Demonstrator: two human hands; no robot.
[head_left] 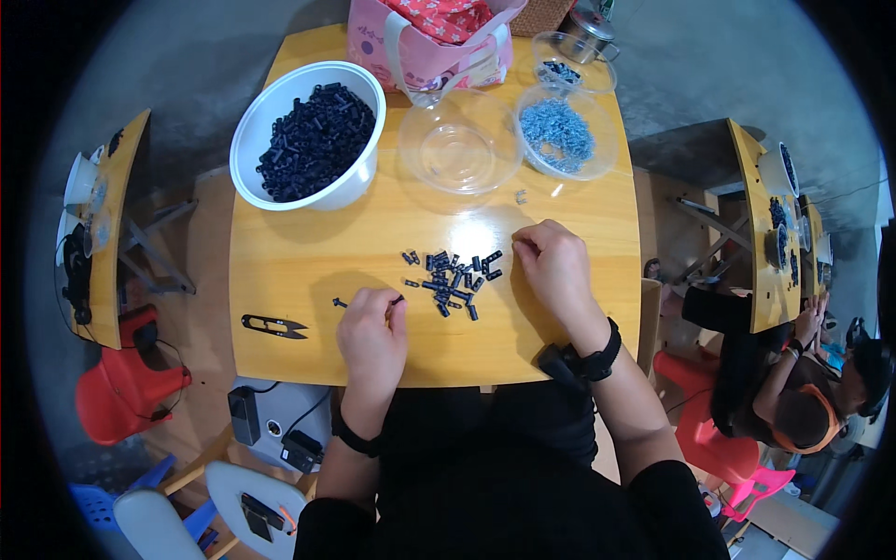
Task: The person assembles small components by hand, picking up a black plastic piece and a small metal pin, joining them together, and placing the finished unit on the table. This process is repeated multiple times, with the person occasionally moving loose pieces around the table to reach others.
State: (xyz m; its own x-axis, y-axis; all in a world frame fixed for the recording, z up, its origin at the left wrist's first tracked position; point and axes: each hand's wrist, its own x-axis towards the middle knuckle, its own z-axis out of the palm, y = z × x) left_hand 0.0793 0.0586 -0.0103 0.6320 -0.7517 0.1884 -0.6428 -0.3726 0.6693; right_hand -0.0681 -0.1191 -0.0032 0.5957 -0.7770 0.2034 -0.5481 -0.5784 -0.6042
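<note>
My left hand (pixel 371 334) is closed over the table's near left part, pinching a small black plastic part (pixel 399 300) whose tip shows between thumb and fingers. A small dark screw-like piece (pixel 339 302) lies just left of those fingers. To the right, my right hand (pixel 557 271) rests with thumb and fingertips pressed together; what they hold, if anything, is too small to make out. Between my hands lies a loose pile of small black plastic parts (pixel 453 280). A few tiny metal pieces (pixel 520 197) lie beyond my right hand.
Black thread snips (pixel 273 327) lie at the left. At the back stand a white bowl of black parts (pixel 241 168), a clear lid or dish (pixel 448 154), a clear tub of silvery pieces (pixel 557 133) and a pink bag (pixel 369 42). Another person (pixel 793 392) sits at the right.
</note>
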